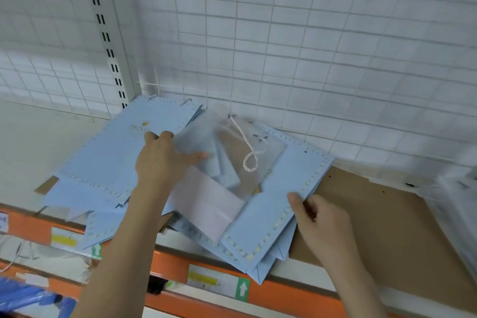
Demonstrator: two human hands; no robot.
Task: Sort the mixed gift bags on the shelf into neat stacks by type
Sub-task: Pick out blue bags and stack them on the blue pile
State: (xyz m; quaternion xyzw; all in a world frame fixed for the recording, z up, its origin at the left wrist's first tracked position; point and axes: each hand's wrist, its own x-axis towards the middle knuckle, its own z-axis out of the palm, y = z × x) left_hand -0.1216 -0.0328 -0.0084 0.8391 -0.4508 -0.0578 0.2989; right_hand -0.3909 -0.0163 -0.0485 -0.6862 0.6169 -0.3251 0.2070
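Several flat light-blue gift bags with pearl-dotted borders lie in a loose pile on the shelf. One large blue bag [108,160] with a gold crown print lies at the left. Another blue bag [289,188] lies at the right, and my right hand [320,219] pinches its right edge. My left hand [165,160] rests on the pile's middle, fingers touching a translucent sleeve [232,142] that carries a white twisted cord handle [250,152]. A pale pink flat bag [206,204] sticks out below the sleeve.
A brown cardboard sheet [382,219] covers the shelf to the right. Clear plastic-wrapped stock [454,201] sits at the far right. A white wire grid [284,33] backs the shelf. The orange shelf front [175,266] carries labels; the pile overhangs it.
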